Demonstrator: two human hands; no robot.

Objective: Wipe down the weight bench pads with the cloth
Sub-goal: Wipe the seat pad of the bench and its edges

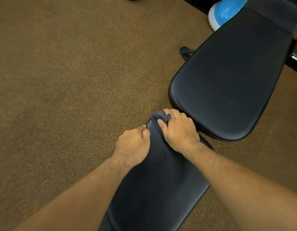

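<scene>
Position: cloth, dark blue-grey and bunched, at the far narrow end of the near pad. It is pressed down under the right hand, whose fingers curl round it. A blurred fold sticks out past the fingers.

On the same pad, just beside, the left hand grips the left edge with thumb on top and fingers curled over the rim. Both forearms are bare, reaching in from below.

The near pad is black and smooth, widening toward the viewer. Beyond a narrow gap lies the far pad, black with a faint sheen, running up and right.

Surroundings: floor brown with yellow flecks. A black foot pokes out at the far pad's left side. At top right, a blue-and-white rounded object sits partly behind the far pad; what it is cannot be told.
</scene>
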